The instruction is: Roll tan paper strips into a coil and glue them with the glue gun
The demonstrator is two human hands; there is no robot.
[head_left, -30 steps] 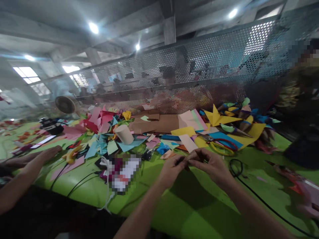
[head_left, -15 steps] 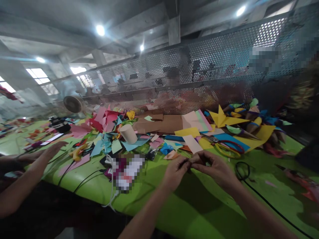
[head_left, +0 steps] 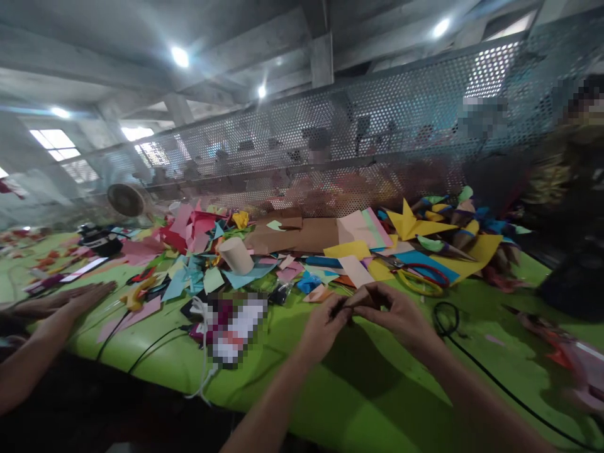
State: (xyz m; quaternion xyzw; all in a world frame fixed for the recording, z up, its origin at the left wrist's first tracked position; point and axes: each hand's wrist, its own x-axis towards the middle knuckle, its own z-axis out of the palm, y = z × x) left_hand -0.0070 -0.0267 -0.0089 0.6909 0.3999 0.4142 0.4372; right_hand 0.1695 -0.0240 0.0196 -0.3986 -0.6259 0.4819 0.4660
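Observation:
My left hand and my right hand meet above the green table, fingertips pinched together. Whatever lies between them is small and dark, mostly hidden by the fingers, and I cannot make out what it is. Just behind the fingertips lie a pale pink paper piece, an orange paper scrap and a crumpled blue paper. Scissors with red and yellow handles rest beyond my right hand. Left of my left hand lies a phone-like white object, blurred out, beside a white cable.
Another person's hands lie at the left. A glue gun with a yellow body, a cardboard tube, a yellow paper star and heaped coloured paper fill the back. A black cable crosses the right side. A perforated metal screen stands behind.
The view has shifted slightly, so everything sits a little further left. My hands stay pinched together in nearly the same pose. The other person's hands at the left have lowered towards the table.

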